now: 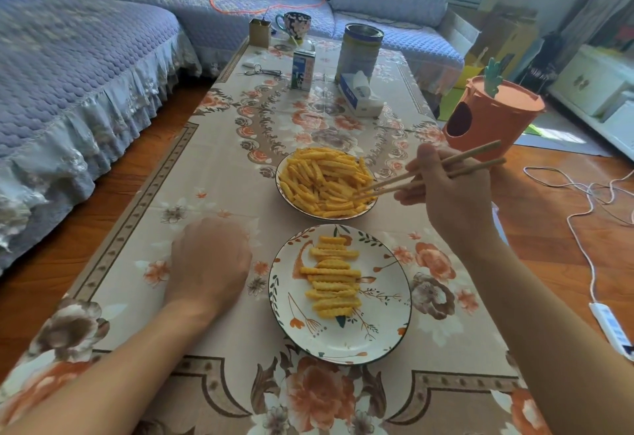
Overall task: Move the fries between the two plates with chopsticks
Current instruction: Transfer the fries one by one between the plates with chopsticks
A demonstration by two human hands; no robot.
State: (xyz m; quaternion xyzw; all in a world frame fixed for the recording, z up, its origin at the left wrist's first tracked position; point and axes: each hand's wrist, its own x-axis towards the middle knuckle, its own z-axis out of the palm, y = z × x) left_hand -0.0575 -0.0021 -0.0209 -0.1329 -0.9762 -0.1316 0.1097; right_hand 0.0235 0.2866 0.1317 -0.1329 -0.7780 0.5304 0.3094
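Observation:
A far plate (284,194) is heaped with crinkle-cut fries (322,180). Nearer to me, a floral plate (384,314) carries a neat stack of fries (332,276) laid crosswise along its middle. My right hand (442,191) grips a pair of wooden chopsticks (425,173), and their tips reach into the right side of the far heap. Whether the tips pinch a fry is unclear. My left hand (209,263) rests on the tablecloth to the left of the near plate, fingers curled with nothing in it.
Beyond the plates stand a milk carton (303,69), a tall tin (358,52), a tissue pack (360,98), a mug (293,24) and a small box (259,33). An orange carrot-shaped bin (490,115) stands at the table's right edge. A sofa (68,74) runs along the left.

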